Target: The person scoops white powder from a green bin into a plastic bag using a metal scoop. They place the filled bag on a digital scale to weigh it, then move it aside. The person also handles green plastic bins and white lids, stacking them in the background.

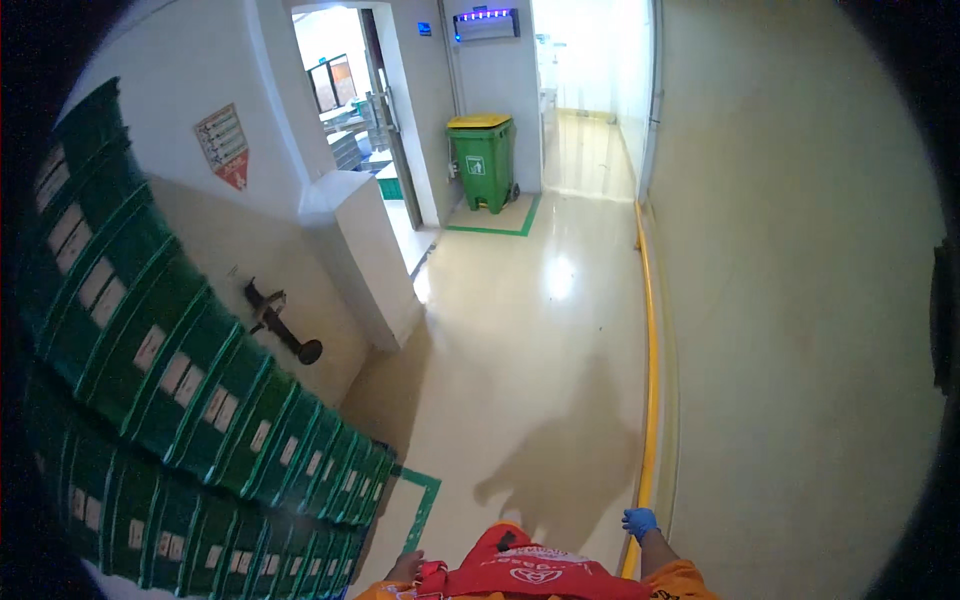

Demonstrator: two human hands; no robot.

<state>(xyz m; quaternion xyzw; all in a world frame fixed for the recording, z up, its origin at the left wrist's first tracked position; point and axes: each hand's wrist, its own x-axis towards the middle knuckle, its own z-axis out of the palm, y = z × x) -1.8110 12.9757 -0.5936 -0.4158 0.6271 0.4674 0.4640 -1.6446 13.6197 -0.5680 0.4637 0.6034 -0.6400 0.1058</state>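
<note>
Our right hand [640,522] wears a blue glove and hangs low by our side, close to the yellow rail [651,380] that runs along the foot of the right wall [800,300]; the fingers look loosely curled and we see nothing in them, though the hand is small at the lower edge and we cannot tell whether it touches the rail. Our left hand [405,568] is bare and shows only in part at the bottom edge, beside the red and orange garment [530,575] on our chest; we cannot tell how far it is open or whether it holds anything. Just to the left of that hand stand stacks of green crates [190,400] with pale labels, filling the left side of the view, with a green line [425,500] marked on the floor at their foot. The shiny pale floor [520,350] of a corridor stretches ahead, and our shadow falls on it in front of us. A black fitting [280,320] sticks out from the left wall near a white pillar [365,260]. Further off, a green wheeled bin [483,165] with a yellow lid stands inside a green floor outline, under a wall lamp [486,22] glowing purple, beside an open doorway [345,90].
</note>
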